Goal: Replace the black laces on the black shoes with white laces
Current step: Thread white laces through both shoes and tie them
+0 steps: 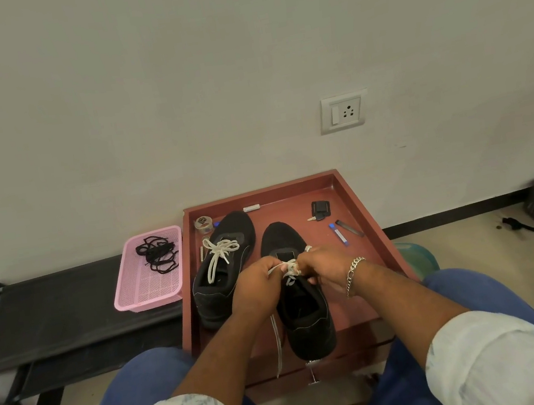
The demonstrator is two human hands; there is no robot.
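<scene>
- Both shoes, left shoe (224, 271) and right shoe (303, 301), are black with thin pale stitching
- White laces: a tied lace (219, 254) on the left shoe, another white lace (287, 268) on the right
- Black laces (158, 253) lie in a pink mesh basket (153, 288)
- Tray (343, 191) is reddish brown
- Trousers (140, 384) are blue
- Sleeves (490, 359) are white with a faint grey-blue print
- Bracelet (352, 274) is silver
- Wall (173, 95) is off-white, and so is the socket plate (343, 112)

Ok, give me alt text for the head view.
Both hands, left hand and right hand, pinch a white lace over the right black shoe on a red tray. The left shoe has a tied white lace; black laces fill a pink basket.
</scene>
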